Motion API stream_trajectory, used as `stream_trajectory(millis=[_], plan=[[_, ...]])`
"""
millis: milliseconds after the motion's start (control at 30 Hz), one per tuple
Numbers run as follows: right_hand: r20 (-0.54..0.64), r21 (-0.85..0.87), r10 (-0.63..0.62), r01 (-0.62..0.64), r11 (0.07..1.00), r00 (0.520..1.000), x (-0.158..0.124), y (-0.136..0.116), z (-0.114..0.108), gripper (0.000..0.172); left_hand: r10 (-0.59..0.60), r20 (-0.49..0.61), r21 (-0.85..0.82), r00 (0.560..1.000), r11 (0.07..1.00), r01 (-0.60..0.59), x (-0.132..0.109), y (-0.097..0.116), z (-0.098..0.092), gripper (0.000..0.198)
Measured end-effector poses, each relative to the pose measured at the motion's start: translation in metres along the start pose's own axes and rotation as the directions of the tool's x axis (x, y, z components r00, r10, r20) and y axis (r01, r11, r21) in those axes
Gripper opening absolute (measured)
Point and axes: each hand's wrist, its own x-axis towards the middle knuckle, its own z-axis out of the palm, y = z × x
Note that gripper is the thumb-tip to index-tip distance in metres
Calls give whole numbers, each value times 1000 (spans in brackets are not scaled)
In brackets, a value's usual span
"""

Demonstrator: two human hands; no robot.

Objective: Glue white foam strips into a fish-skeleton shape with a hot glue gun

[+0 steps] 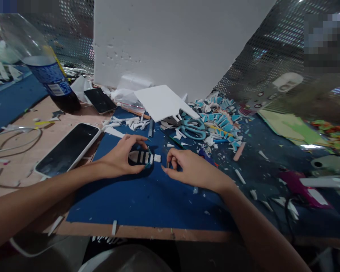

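Note:
A row of small white pieces lies on the blue mat (147, 204), a pointed piece (134, 156) at its left end and several short strips (146, 157) beside it. A squarish white piece (157, 158) ends the row on the right. My left hand (124, 155) arches over the row, thumb and fingers apart, fingertips at the two ends of the strips; whether the nails touch them I cannot tell. Just right of the row, my right hand (187, 166) has its fingers curled and its thumb near the index finger. Anything between those fingertips is too small to make out.
A phone (69, 149), a second dark phone (100, 100) and a cola bottle (52, 75) stand or lie left. Behind are a white sheet (164, 102), blue-handled scissors (192, 128) and blue-white scraps (221, 117). A magenta tool (303, 189) lies right.

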Motion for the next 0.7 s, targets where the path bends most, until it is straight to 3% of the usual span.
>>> stream_trajectory(millis=[167,700], plan=[[4,-101,-25,25,995,1000,2,-6,3,18,-18,43,29,999,999,17,0,1,0,71],[21,-64,-46,47,997,999,4,-5,4,16,-21,74,33,997,999,18,-1,0,-2,67]])
